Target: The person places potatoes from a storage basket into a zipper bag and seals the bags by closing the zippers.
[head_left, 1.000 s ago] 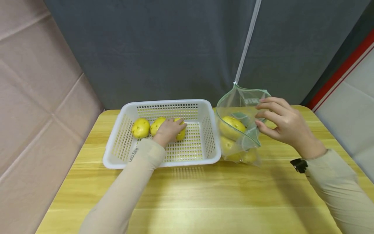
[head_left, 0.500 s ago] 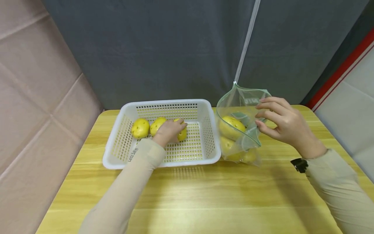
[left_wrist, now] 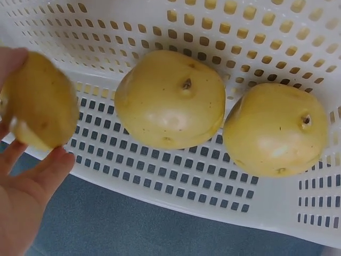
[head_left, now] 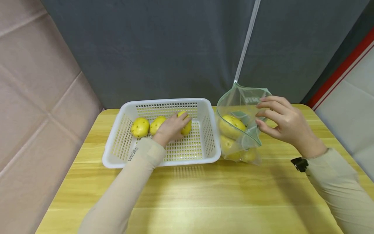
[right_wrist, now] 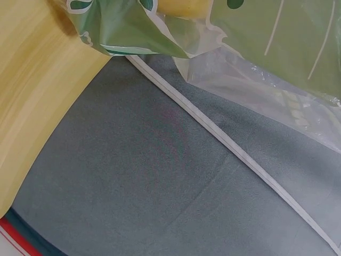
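Observation:
My left hand (head_left: pixel 171 127) grips a yellow potato (head_left: pixel 187 126) inside the white basket (head_left: pixel 214 146). The left wrist view shows that potato (left_wrist: pixel 42 101) raised, with fingertips on its lower edge. Two more potatoes, a middle one (head_left: pixel 157 124) and a left one (head_left: pixel 140 127), lie on the basket floor beside it. My right hand (head_left: pixel 281 120) holds the right side of the rim of a clear zip bag (head_left: pixel 248 104) with a green edge. The bag's mouth gapes, and several potatoes (head_left: pixel 232 126) sit inside. In the right wrist view only the bag (right_wrist: pixel 133 26) shows; the hand is outside it.
The basket and the bag stand side by side on a wooden table (head_left: pixel 187 198). Behind the table hangs a grey curtain (head_left: pixel 160 48) with a pale strip (head_left: pixel 248 39). A padded pinkish wall (head_left: pixel 38 97) rises on the left.
My left hand has shifted slightly right and away from me with the potato, widening its gap from the middle one. The right hand and the bag have stayed in place.

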`<state>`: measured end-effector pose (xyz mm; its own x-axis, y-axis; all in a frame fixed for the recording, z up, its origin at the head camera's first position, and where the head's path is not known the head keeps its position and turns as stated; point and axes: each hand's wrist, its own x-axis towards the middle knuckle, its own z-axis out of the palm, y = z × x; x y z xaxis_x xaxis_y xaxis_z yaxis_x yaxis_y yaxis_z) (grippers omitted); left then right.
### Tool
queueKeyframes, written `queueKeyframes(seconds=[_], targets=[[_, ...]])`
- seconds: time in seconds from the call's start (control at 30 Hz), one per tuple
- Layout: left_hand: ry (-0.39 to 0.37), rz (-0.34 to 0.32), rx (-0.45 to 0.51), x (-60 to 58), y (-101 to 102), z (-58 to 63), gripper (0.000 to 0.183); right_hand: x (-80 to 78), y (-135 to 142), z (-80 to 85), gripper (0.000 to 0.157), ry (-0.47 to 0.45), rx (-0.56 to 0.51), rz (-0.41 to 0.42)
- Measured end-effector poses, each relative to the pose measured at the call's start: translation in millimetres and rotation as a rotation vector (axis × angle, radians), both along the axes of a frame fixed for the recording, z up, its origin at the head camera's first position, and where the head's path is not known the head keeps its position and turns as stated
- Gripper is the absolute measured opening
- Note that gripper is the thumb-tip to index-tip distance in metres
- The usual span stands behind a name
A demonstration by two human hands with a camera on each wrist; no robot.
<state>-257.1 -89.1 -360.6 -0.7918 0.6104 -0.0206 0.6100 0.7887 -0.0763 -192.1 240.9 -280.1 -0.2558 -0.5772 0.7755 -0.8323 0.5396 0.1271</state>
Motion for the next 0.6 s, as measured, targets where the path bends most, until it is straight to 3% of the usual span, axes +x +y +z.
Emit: queueKeyframes(seconds=[0.4, 0.6], targets=[[0.220, -0.026, 0.109, -0.1, 2.4, 5.4, 0.076, 0.4, 0.7, 0.7, 0.049, -0.006, 0.005, -0.013], [0.391, -0.055, 0.186, 0.6, 2.3, 4.9, 0.070, 0.0, 0.5, 0.2, 0.048, -0.006, 0.001, -0.002]])
